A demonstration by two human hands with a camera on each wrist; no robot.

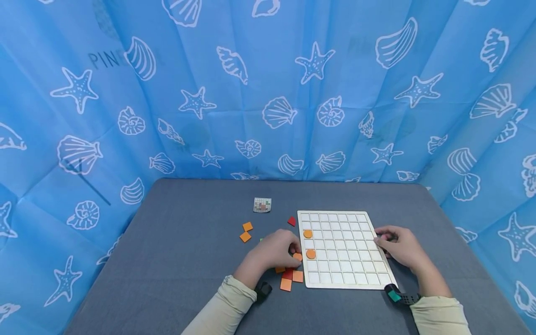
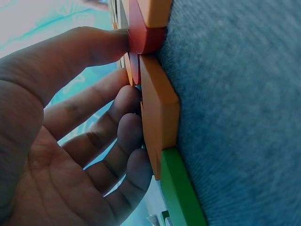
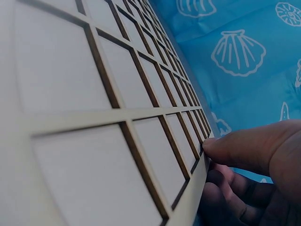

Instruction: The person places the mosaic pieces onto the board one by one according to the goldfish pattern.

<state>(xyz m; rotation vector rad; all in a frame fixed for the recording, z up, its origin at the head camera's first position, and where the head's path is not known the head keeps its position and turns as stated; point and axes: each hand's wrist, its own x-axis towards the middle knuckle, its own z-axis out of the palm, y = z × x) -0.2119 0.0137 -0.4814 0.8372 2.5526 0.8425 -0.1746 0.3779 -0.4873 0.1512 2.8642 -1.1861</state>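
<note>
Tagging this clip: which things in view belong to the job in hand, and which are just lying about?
Likely the job:
grid board, gripped by right hand
orange discs, one at left hand
orange squares, red pieces, green piece
printed card, perhaps a pattern

Just background:
blue curtain
grey table

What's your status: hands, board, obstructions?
Left hand pinches orange disc beside board. Right hand grips board's right edge. Two discs in board's leftmost column. Loose tiles crowd left hand.
</note>
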